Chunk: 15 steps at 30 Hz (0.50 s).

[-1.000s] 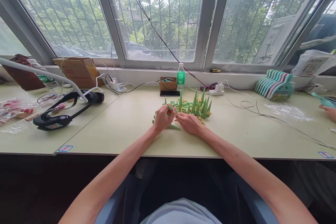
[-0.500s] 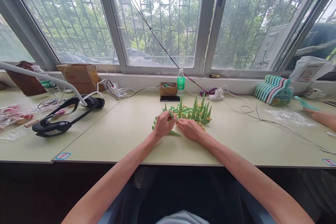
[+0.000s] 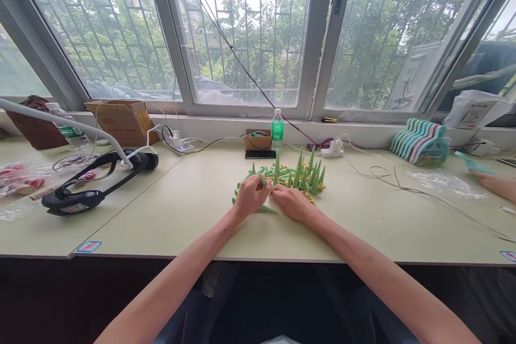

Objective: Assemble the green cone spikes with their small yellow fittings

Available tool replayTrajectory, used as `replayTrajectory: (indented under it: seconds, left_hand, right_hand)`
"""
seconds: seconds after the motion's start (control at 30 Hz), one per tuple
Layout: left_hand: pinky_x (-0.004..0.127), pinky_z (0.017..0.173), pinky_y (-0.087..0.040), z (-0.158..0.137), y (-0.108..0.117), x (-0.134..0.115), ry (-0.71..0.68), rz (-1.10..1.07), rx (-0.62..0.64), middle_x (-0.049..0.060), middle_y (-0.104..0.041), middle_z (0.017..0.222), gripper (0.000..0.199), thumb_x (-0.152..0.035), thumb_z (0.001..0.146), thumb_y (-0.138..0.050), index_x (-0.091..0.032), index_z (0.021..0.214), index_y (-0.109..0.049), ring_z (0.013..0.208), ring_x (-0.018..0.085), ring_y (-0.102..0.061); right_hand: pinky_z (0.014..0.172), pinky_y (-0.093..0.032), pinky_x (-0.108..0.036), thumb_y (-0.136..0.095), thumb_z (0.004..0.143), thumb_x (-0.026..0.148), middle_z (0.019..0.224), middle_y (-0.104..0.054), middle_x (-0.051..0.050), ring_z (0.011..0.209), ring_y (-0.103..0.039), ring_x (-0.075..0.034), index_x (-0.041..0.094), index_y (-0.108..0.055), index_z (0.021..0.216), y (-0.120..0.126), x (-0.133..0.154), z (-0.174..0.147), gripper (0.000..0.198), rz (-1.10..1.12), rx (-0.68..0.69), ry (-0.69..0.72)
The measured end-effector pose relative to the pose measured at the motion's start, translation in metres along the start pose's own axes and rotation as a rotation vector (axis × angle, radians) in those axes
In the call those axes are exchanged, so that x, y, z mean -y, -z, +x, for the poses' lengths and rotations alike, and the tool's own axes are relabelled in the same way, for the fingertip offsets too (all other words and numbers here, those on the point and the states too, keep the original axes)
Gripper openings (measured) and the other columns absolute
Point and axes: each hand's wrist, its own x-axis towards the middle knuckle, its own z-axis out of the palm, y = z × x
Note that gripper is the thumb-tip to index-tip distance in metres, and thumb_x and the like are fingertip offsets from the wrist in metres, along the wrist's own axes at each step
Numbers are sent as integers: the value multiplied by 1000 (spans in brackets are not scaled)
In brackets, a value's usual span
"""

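Note:
My left hand [image 3: 250, 196] is closed around a green cone-shaped piece [image 3: 263, 179], whose tip shows above the fingers. Close beside it, my right hand [image 3: 293, 203] is bent inward with its fingers pressed together; whatever it pinches is hidden. Behind both hands spreads a pile of green cone pieces [image 3: 286, 176], some lying flat. Several upright green cones [image 3: 314, 178] stand at its right side, with small yellow parts [image 3: 321, 187] among them. One more loose cone [image 3: 267, 209] lies under my left wrist, pointing right.
A phone [image 3: 260, 155], a small cardboard box [image 3: 258, 141] and a green-labelled bottle [image 3: 277, 130] stand behind the pile. To the left lies a black headset [image 3: 74, 193]. On the right are hangers [image 3: 419, 142], cables, a plastic bag [image 3: 447, 183] and another person's hand [image 3: 497, 183].
The view has tilted and shifted slightly. Both my hands stay at nearly the same spot, the left still on the green cone. At the right edge, the other person's hand has moved slightly.

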Motion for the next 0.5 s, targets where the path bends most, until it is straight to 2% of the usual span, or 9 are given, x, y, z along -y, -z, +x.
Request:
replayTrajectory:
  seconds: [0.23,0.5]
  left_hand:
    - [24,55,-42,0,0,-1,-4,-5,6,0,-62,66,20,-26,91,-58,-18,72,-56,54,11,-49]
    - [23,53,-40,0,-2,2,22,-9,-1,-1,-60,64,23,-27,90,-59,-18,70,-54,52,10,-47]
  right_hand:
    - [60,-35,-25,-43,100,15,113,-63,-9,70,-59,-13,18,-62,111,2,2,-1,23,-4,5,-10]
    - [61,-38,-25,-45,101,21,115,-60,-9,70,-61,-14,21,-57,123,-2,0,-1,25,16,-13,-44]
